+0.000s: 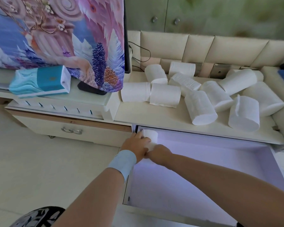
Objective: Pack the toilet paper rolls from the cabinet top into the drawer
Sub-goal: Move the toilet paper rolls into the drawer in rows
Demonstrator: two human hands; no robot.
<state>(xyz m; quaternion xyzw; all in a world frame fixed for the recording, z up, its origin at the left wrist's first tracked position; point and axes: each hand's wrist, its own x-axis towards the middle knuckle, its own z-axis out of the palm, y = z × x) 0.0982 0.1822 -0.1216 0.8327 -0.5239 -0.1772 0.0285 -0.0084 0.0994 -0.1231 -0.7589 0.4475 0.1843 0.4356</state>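
Both hands met at the far left corner of the open drawer (203,169), around a single toilet paper roll (150,139) that stood against the drawer's back wall. The left hand (135,147), a pale blue band (122,163) on its wrist, lay over the roll's left side with its fingers (142,136) curled close around the paper. The right hand (159,153) pressed in from the near side; its fingers were tucked under and behind the roll, so I could not tell how far they were spread, only that the hand touched the paper.

The rest of the drawer floor was bare. Above it, the tabletop (162,118) carried the other rolls (200,95), a loose heap lying mostly on their sides, some leaning on one another. To the left sat a teal tissue pack (41,81) beneath a patterned cloth (56,30).
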